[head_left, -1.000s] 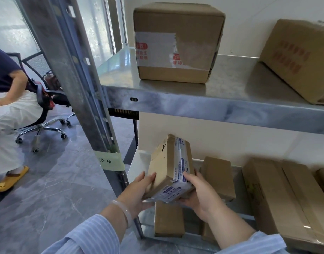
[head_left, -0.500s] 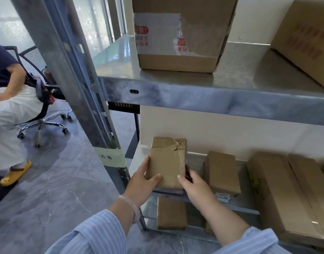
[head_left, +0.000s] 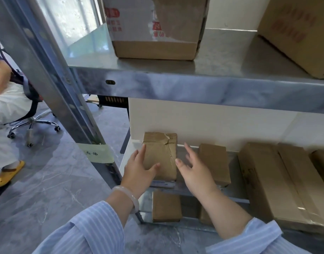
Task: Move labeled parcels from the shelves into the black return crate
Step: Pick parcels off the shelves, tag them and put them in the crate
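Just right of shelf post point(head_left: 53, 79): my left hand point(head_left: 139, 171), fingers straight, resting on small parcel point(head_left: 162, 156), which lies flat. Farther right of post: right hand point(head_left: 193, 169), fingers spread, holding nothing. I judge parcel light, stiff, wrap cracked; take by long edges.

Steel shelves point(head_left: 194, 88) bearing taped brown cardboard parcels point(head_left: 215, 162)

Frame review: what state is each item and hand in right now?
Torn parcel: lying flat, wrapping cracked.
Left hand: open, resting on the parcel.
Right hand: open, fingers spread, holding nothing.
Top-shelf box: upright, label partly torn away.
Long box: taped shut.
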{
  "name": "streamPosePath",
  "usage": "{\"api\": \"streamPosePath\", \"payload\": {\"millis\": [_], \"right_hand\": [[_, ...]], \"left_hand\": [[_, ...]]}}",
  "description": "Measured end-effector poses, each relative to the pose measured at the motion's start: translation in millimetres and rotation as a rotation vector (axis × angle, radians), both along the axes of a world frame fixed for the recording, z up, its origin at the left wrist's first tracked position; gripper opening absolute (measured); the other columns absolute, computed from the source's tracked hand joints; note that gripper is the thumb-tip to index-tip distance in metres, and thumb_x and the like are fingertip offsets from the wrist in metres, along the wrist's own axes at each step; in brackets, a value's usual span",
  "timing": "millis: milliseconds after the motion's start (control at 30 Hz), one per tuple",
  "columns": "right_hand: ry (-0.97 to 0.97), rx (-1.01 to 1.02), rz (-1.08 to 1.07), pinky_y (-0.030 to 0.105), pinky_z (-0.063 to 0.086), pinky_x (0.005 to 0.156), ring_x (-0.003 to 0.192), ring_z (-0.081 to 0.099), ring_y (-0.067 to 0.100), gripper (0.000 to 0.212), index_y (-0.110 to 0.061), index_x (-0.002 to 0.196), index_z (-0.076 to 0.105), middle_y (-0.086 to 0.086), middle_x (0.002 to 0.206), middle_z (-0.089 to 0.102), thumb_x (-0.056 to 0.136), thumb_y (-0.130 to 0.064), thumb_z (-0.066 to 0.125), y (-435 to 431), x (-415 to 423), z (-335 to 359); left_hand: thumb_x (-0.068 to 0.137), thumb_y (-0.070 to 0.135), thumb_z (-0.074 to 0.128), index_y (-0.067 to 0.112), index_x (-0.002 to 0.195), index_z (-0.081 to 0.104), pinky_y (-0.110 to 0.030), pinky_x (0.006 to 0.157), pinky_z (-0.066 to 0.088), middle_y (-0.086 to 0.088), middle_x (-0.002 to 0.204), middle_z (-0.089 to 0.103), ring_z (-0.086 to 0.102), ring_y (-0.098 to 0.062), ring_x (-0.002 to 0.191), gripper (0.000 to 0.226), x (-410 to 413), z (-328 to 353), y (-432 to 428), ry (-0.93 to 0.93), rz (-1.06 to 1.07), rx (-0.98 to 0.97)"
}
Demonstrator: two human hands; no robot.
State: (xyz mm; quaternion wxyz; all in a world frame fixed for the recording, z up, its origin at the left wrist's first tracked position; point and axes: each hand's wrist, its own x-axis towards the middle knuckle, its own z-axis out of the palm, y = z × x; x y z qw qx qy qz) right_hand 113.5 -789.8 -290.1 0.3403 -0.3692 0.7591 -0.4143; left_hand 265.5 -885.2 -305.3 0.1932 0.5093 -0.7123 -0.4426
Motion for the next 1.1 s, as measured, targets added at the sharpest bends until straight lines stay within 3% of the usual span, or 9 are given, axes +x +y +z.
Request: {"api": "streamPosePath", "payload": {"millis": [233,333,433,567,667,800,900,967,1100], "right_hand": [[0.154,-0.027,-0.208,0.036,0.033,0.113,0.141,0.035,0.017,0.058,-0.043,0.147,0.03,-0.007,0.155,0.033,0.095,-0.037,0.057,39,-49,6],[0.234,0.025,-0.232,0.036,0.029,0.117,0.142,0.032,0.014,0.061,-0.03,0.15,0.033,-0.004,0.154,0.035,0.095,-0.031,0.059,52,-65,2],[0.167,0.086,-0.25,0.041,0.039,0.11,0.13,0.047,0.016,0.059,-0.03,0.144,0.042,-0.002,0.141,0.049,0.089,-0.028,0.065,58,-78,-6],[-0.008,0.214,-0.224,0.043,0.045,0.104,0.125,0.053,0.02,0.07,-0.032,0.146,0.037,-0.004,0.136,0.054,0.081,-0.042,0.064,61,-90,-16],[-0.12,0.279,-0.166,0.036,0.047,0.099,0.113,0.057,0.018,0.059,-0.032,0.146,0.037,-0.004,0.129,0.059,0.093,-0.031,0.061,64,-91,-16],[-0.157,0.229,-0.122,0.025,0.042,0.086,0.103,0.053,0.01,0.054,-0.034,0.146,0.036,-0.01,0.119,0.056,0.096,-0.028,0.055,71,-96,-15],[-0.141,0.154,-0.096,0.016,0.039,0.076,0.099,0.051,0.003,0.055,-0.036,0.146,0.037,-0.009,0.124,0.056,0.096,-0.016,0.048,74,-96,-7],[-0.09,0.11,-0.087,0.017,0.039,0.083,0.11,0.05,0.006,0.061,-0.033,0.149,0.036,-0.004,0.138,0.051,0.094,-0.009,0.043,75,-95,-4],[-0.01,0.008,-0.064,0.017,0.026,0.105,0.129,0.038,0.006,0.056,-0.029,0.147,0.04,-0.006,0.146,0.039,0.096,-0.005,0.041,78,-89,10]], "left_hand": [[0.087,0.048,0.061,0.046,0.149,0.026,-0.04,0.12,0.019,0.011,0.158,0.027,0.018,-0.019,0.147,0.072,-55,36,32,-0.186,-0.149,-0.439],[0.09,0.045,0.062,0.041,0.15,0.027,-0.036,0.12,0.022,0.009,0.157,0.027,0.02,-0.019,0.147,0.07,-78,35,46,-0.083,-0.266,-0.282],[0.093,0.043,0.06,0.035,0.152,0.026,-0.024,0.113,0.024,0.007,0.156,0.03,0.029,-0.015,0.143,0.069,-101,24,59,-0.071,-0.373,-0.151],[0.094,0.037,0.058,0.029,0.156,0.015,-0.036,0.114,0.036,-0.002,0.155,0.031,0.04,-0.02,0.138,0.076,-124,9,69,-0.113,-0.402,0.104],[0.094,0.031,0.057,0.024,0.156,0.017,-0.036,0.107,0.043,-0.005,0.147,0.043,0.052,-0.019,0.126,0.074,-131,0,73,-0.13,-0.343,0.175],[0.097,0.028,0.055,0.022,0.156,0.02,-0.019,0.094,0.037,-0.001,0.147,0.043,0.049,-0.012,0.124,0.069,-132,0,77,-0.127,-0.281,0.154],[0.097,0.036,0.053,0.025,0.155,0.019,-0.022,0.095,0.04,-0.004,0.145,0.043,0.05,-0.009,0.114,0.068,-135,5,78,-0.105,-0.257,0.16],[0.096,0.044,0.052,0.028,0.156,0.017,-0.03,0.1,0.044,-0.009,0.144,0.042,0.054,-0.02,0.117,0.071,-138,7,78,-0.123,-0.229,0.154],[0.087,0.055,0.061,0.03,0.156,0.012,-0.023,0.098,0.035,-0.011,0.147,0.035,0.045,-0.024,0.13,0.088,-142,15,81,-0.067,-0.136,0.178]]}}
